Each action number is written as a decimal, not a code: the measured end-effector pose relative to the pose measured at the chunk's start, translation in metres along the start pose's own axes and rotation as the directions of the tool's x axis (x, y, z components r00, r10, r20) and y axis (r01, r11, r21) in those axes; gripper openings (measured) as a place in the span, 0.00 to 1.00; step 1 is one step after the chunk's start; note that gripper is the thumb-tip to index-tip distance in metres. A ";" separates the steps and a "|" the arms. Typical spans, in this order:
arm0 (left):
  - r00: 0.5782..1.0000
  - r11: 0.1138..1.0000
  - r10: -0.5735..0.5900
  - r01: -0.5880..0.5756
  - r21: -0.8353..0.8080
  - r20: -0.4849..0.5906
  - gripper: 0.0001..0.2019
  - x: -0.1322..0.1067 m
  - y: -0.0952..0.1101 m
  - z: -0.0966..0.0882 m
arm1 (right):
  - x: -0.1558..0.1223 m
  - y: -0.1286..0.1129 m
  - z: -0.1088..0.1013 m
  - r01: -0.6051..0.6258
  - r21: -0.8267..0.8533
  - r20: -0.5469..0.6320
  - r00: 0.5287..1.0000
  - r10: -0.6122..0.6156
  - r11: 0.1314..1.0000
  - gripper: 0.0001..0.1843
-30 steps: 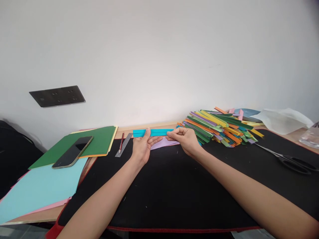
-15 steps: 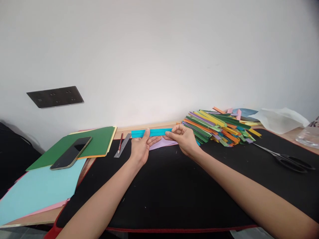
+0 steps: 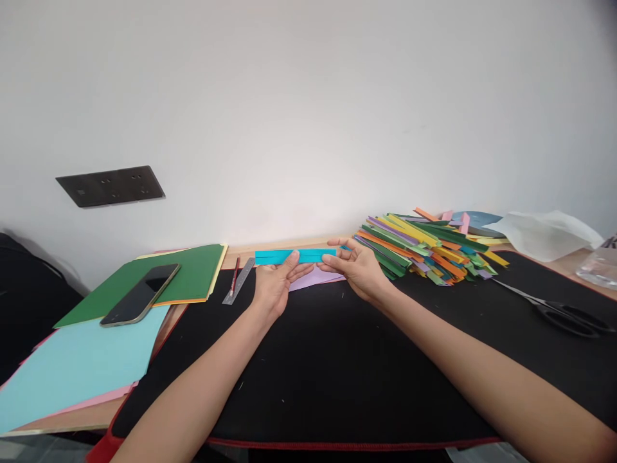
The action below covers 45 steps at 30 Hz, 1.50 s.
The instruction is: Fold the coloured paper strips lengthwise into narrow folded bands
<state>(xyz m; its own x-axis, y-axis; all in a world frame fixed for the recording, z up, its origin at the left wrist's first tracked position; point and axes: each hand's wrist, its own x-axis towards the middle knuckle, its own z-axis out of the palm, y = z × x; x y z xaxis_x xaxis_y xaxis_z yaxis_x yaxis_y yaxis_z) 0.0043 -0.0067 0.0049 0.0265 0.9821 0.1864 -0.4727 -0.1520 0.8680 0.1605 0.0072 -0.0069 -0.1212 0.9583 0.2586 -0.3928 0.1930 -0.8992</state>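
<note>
Two hands meet at one blue paper strip, which sits lengthwise at the far edge of the black mat.

Left hand: the thumb is pressed on the strip's near face and the other fingers are tucked behind it, so the strip is pinched.

Right hand: the fingers are loosely extended and slightly apart. Thumb and forefinger bracket the strip's right end; whether they press on it cannot be determined.

A lilac sheet lies flat on the mat, just beneath both hands.

- **Left of the hands:** a steel ruler and a red pencil, side by side.
- **Right of the hands:** a heap of coloured strips.
- **Farther right:** scissors on the mat.
- **Far left:** a phone lying on a green sheet.
</note>
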 end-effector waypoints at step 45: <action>0.997 0.951 0.065 -0.051 0.304 -0.036 0.13 0.001 0.000 -0.005 | -0.001 -0.008 -0.008 -0.205 -0.098 0.289 0.931 0.225 0.974 0.21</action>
<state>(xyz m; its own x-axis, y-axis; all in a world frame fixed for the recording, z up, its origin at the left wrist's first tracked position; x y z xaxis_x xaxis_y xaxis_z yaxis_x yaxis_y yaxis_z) -0.0002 -0.0054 0.0029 -0.0361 0.9736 0.2253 -0.1830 -0.2280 0.9563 0.1716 0.0066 -0.0027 -0.4645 0.8745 0.1398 -0.2679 0.0118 -0.9634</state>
